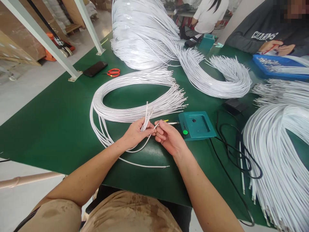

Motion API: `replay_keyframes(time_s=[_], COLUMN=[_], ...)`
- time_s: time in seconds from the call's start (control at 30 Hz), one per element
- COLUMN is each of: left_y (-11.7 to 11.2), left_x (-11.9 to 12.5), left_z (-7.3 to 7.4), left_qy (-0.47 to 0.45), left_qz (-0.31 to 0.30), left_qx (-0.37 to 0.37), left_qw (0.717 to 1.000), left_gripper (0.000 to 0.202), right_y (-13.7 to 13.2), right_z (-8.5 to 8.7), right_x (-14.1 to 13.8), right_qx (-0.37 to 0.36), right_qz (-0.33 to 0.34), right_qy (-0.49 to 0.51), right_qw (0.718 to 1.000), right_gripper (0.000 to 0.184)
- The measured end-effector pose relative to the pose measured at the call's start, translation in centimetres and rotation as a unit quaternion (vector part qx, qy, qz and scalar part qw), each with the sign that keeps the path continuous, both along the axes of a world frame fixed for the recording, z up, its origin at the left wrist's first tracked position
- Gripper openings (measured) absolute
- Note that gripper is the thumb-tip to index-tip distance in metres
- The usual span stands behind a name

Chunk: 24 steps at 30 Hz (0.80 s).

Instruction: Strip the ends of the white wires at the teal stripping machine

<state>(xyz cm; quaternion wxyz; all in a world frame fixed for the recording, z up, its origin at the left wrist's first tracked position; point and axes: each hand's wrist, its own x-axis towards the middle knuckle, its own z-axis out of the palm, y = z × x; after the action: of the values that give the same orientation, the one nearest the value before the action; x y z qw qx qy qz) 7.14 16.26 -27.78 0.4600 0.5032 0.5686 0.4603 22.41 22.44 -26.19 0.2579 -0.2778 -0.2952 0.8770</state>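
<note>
My left hand (136, 132) grips a small bunch of white cable ends (146, 115) that stick up from its fist. My right hand (169, 137) pinches the tip of a single white cable (156, 125) between thumb and finger, right beside the left hand. That tip points toward a teal box (196, 125) with a green button, just to the right. The cables I hold trail back into a looped bundle of white cables (130, 93) lying on the green table (58, 125).
Large piles of white cables lie at the back (142, 32), the middle right (217, 77) and the right edge (277, 154). A black cord (238, 158) runs from the teal box. Red scissors (113, 72) and a phone (95, 68) lie far left. Two other people sit opposite; a blue tray (277, 66).
</note>
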Motion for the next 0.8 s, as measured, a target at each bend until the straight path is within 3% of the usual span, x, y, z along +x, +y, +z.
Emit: replay_keyframes(time_s=[0.1,0.2,0.3,0.37,0.4,0.43,0.47,0.53,0.57,0.6,0.67,0.8], left_y=[0.1,0.2,0.0,-0.1,-0.1,-0.2,-0.2,-0.3,-0.2,-0.2,-0.1,0.2], left_x=[0.1,0.2,0.2,0.1,0.1,0.0,-0.1,-0.3,-0.3,-0.4,-0.4,-0.2], left_z=[0.1,0.4,0.5,0.5,0.4,0.4,0.4,0.4,0.4,0.5,0.6,0.7], left_qy=[-0.045,-0.079,-0.073,-0.08,-0.094,-0.115,-0.14,-0.196,-0.224,-0.247,-0.266,-0.204], left_qz=[0.01,0.003,-0.012,-0.03,-0.04,-0.049,-0.053,-0.045,-0.039,-0.039,-0.05,-0.028], left_qx=[-0.002,0.002,0.01,0.001,-0.007,-0.018,-0.031,-0.065,-0.079,-0.087,-0.084,-0.07], left_qw=[0.999,0.997,0.997,0.996,0.995,0.992,0.988,0.977,0.971,0.964,0.959,0.976], left_gripper=[0.034,0.039,0.057,0.058,0.057,0.055,0.054,0.054,0.055,0.056,0.055,0.053], right_y=[-0.2,-0.3,-0.4,-0.4,-0.4,-0.5,-0.5,-0.6,-0.6,-0.6,-0.4,0.5], right_z=[0.1,0.2,0.0,-0.4,-0.7,-0.9,-1.2,-1.5,-1.5,-1.4,-1.1,0.0], right_x=[-0.1,-0.3,-0.4,-0.4,-0.3,-0.2,-0.1,0.0,0.0,0.1,0.2,1.1], right_qx=[0.015,0.101,0.214,0.294,0.35,0.429,0.518,0.668,0.719,0.753,0.793,0.795], right_qz=[-0.015,-0.053,-0.087,-0.097,-0.103,-0.116,-0.13,-0.15,-0.154,-0.157,-0.152,-0.122], right_qy=[-0.019,-0.071,-0.159,-0.229,-0.263,-0.297,-0.335,-0.394,-0.412,-0.419,-0.419,-0.47], right_qw=[1.0,0.991,0.96,0.923,0.893,0.845,0.777,0.613,0.538,0.482,0.416,0.363], right_gripper=[0.038,0.039,0.043,0.042,0.038,0.033,0.03,0.028,0.027,0.026,0.025,0.026])
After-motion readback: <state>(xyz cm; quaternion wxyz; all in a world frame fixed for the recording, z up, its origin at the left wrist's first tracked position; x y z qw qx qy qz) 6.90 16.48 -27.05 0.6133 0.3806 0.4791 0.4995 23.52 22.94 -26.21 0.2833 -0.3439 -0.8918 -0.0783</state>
